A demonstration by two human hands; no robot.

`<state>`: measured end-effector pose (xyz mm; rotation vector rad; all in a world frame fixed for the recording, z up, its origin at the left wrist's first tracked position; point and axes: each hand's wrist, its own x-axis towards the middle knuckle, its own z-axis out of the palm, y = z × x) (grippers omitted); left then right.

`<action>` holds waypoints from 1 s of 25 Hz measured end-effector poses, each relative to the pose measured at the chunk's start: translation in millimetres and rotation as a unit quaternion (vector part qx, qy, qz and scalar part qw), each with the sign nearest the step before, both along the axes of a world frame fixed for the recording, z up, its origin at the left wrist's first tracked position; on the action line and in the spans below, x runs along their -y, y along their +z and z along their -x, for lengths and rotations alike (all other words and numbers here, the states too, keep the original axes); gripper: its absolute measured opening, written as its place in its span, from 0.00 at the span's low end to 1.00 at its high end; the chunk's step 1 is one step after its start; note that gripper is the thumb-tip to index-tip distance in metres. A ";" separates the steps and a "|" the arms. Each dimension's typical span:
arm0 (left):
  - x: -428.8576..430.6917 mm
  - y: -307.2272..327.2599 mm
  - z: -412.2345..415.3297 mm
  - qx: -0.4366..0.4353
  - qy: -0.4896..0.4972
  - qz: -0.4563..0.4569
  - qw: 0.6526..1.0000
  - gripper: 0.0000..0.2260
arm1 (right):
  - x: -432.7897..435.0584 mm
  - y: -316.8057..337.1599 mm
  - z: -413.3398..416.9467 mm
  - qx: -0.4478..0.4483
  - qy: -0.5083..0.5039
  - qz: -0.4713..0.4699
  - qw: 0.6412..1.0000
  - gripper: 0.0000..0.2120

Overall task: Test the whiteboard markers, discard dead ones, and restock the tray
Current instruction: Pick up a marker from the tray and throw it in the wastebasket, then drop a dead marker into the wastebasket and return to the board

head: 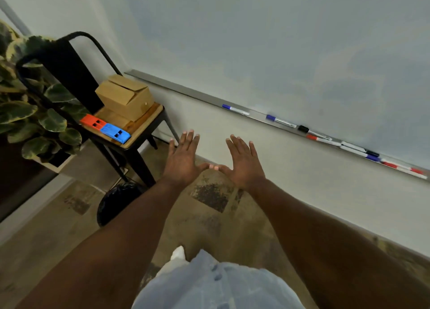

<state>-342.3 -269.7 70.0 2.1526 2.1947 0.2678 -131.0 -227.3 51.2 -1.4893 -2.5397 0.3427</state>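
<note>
We stand in the corner of a room, facing a whiteboard (279, 41) on a pale wall, with a patchy floor below. A narrow metal tray (176, 86) runs along the board's lower edge. The markers (280, 120) lie on its right-hand stretch, and the left end is bare. To our left a chair (149, 120) carries a cardboard box (125, 97), a red box (92, 121) and a blue box (115, 133). A bin (116, 201) lined with a black bag stands by the chair's legs, and a plant (35, 94) fills the edge.

Our left hand (183, 159) and right hand (244, 162) are held out flat, fingers straight and spread, thumb tips almost meeting. They hold nothing and are well apart from the tray.

We judge the task hardly begun. Every marker we see rests on the tray with its cap on, and we make out no test stroke on the board. Testing, discarding and restocking are all left to do.

Each marker lies lengthwise along the tray, its long axis following the ledge from upper left to lower right. The two blue-capped ones nearest the chair point their caps toward it. Farther right the caps face both ways.
</note>
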 end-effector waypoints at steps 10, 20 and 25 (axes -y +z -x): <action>-82.5 -13.0 -89.8 -0.002 -0.114 0.045 0.992 0.42 | -41.3 -2.3 -93.0 -0.011 -0.131 0.019 0.991 0.41; -209.6 -33.8 -133.2 0.022 -0.196 0.073 0.978 0.42 | -124.3 -16.3 -143.7 -0.003 -0.222 0.048 0.974 0.45; -259.4 -44.9 -149.8 0.020 -0.233 0.102 0.967 0.41 | -160.5 -27.3 -155.5 -0.017 -0.262 0.064 0.963 0.43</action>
